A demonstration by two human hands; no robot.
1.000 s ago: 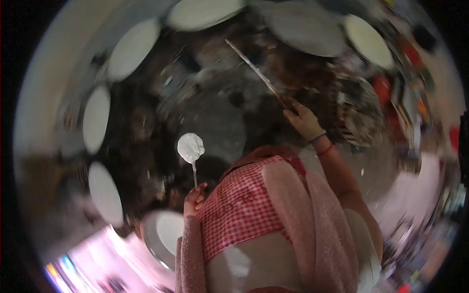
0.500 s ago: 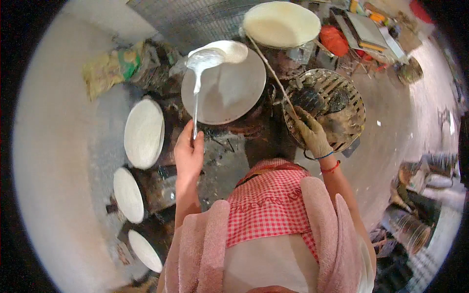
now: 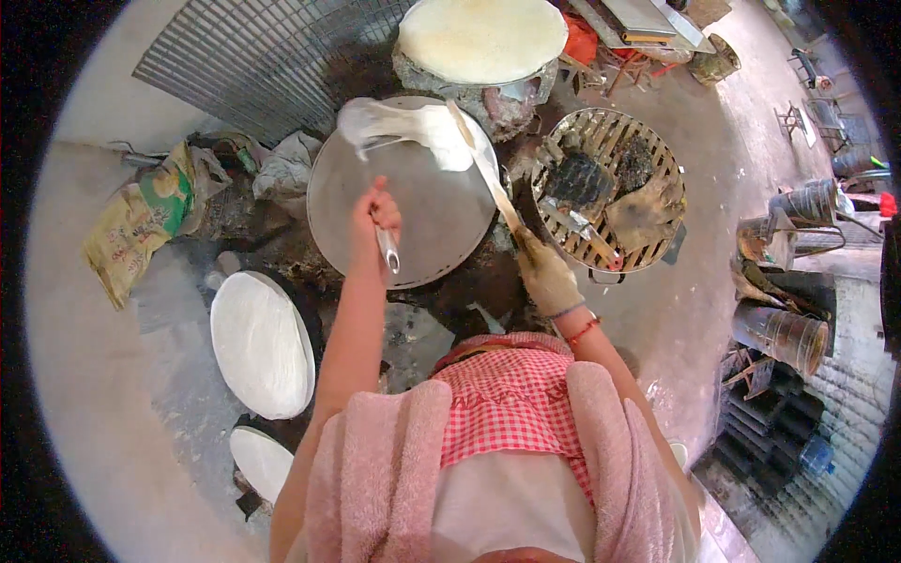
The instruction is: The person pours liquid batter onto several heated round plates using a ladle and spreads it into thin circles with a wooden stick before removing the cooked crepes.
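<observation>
My left hand is closed round the handle of a metal ladle above a round grey griddle. The ladle's bowl is blurred near the griddle's far left edge. White batter lies in a band along the far side of the griddle. My right hand, in a worn glove, grips a long flat wooden spreader. Its far end rises to the batter's right side; whether it touches the batter I cannot tell.
A white-topped disc stands beyond the griddle; similar white discs line the left side. On the right is a round slatted tray with dark lumps and a brush-like tool. A yellow-green sack leans at the left wall; metal buckets stand far right.
The ladle has come down over the griddle and the batter now spreads farther right. The spreader has swung over the griddle's right side. My view has shifted.
</observation>
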